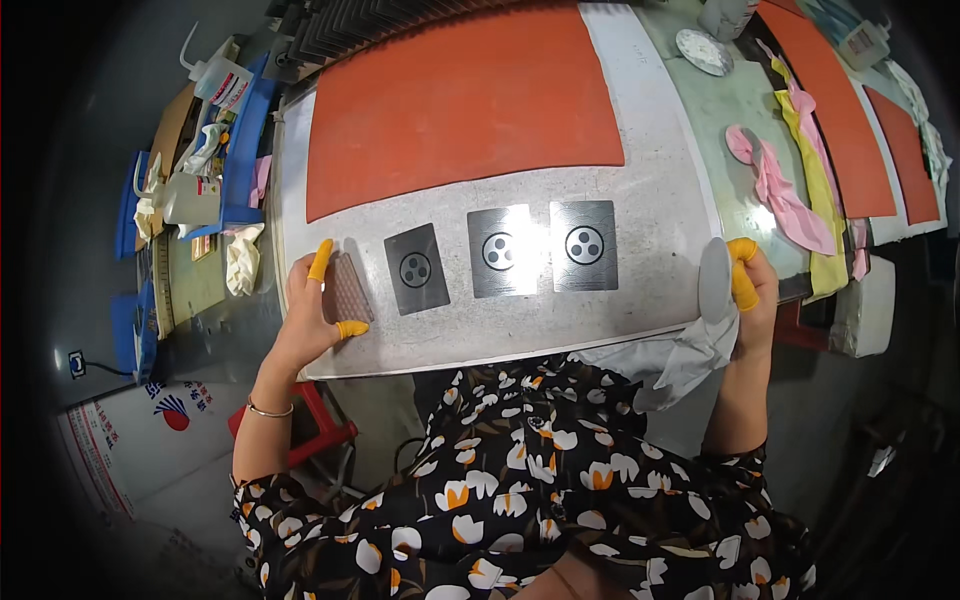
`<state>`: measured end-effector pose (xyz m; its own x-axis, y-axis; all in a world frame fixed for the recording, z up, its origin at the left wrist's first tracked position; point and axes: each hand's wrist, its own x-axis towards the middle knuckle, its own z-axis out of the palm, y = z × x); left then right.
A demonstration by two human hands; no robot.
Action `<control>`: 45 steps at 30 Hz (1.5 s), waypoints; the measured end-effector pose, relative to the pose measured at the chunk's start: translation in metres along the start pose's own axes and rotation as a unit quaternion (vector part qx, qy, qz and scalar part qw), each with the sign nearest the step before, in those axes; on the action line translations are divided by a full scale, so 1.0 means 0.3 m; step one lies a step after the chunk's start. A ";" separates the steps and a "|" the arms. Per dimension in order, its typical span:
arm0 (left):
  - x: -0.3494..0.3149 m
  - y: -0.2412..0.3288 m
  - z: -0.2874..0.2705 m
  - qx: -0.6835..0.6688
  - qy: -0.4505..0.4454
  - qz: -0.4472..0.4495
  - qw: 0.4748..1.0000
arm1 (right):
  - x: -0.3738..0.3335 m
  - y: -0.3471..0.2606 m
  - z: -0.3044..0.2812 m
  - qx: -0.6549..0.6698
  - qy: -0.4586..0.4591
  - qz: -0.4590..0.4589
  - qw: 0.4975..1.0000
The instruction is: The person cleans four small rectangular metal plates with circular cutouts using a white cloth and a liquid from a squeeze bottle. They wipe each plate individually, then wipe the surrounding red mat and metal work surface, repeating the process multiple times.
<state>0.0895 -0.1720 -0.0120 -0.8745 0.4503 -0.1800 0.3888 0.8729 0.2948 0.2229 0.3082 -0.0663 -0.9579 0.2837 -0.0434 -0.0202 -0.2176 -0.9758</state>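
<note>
Yellow-capped fingers [322,260] of left hand [305,310] pinching textured plate [348,288]; right hand [750,290] gripping round disc [714,280], white cloth [690,360].

the left hand [305,310] wore yellow-orange finger cots and held a small plate [349,288] with a fine pinkish-grey grid pattern, while the right hand [752,292] wore the same yellow cots and held a pale grey disc [714,281] and a white cloth [690,362]. three metal plates [502,256] on the speckled silver-grey tray [655,200] ran from dark grey to bright silver, each marked with a black circle of three white dots, and a large mat [460,105] behind them was plain orange-red. the person's sleeve [330,520] was black with white and orange flowers, and pink and yellow rags [795,180] lay on the pale green bench [730,110].
</note>
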 end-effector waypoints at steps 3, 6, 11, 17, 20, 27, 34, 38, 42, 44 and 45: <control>0.007 0.065 -0.036 0.081 0.011 0.046 0.996 | 0.005 -0.004 0.012 0.004 0.001 -0.003 1.000; 0.029 0.137 -0.069 0.173 0.011 0.114 0.978 | 0.000 -0.005 0.005 0.008 0.005 0.013 1.000; 0.028 0.083 -0.070 -0.064 0.058 0.040 0.995 | -0.009 0.004 -0.014 -0.007 0.014 0.029 0.999; -0.047 -0.016 -0.020 -0.144 0.092 0.073 0.983 | -0.010 -0.019 0.011 -0.028 0.027 0.028 0.999; -0.075 -0.028 -0.024 -0.066 0.064 0.030 0.995 | -0.006 -0.023 0.004 -0.024 0.002 0.025 0.999; 0.174 0.017 0.006 -0.030 0.169 0.082 0.982 | 0.005 -0.010 -0.007 -0.019 -0.019 0.032 0.999; 0.430 0.001 0.011 0.108 0.138 0.204 0.963 | 0.012 -0.008 0.001 -0.008 -0.047 -0.015 0.999; 0.459 0.008 0.028 0.127 0.154 0.199 0.959 | 0.007 -0.003 0.014 -0.003 -0.017 -0.019 1.000; 0.510 -0.002 0.025 0.150 0.173 0.179 0.957 | 0.010 0.002 0.013 -0.028 -0.011 -0.026 0.999; 0.521 0.008 0.016 0.161 0.185 0.178 0.953 | 0.015 0.006 -0.002 -0.049 -0.008 -0.027 0.998; 0.516 0.018 0.026 0.180 0.203 0.166 0.948 | 0.016 -0.003 0.009 -0.053 -0.007 -0.013 0.998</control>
<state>-0.0415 -0.0962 -0.0456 -0.6974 0.6662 0.2642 0.6725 0.7358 -0.0801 0.2176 0.3073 -0.0649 -0.9615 0.2744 -0.0155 -0.0154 -0.1100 -0.9938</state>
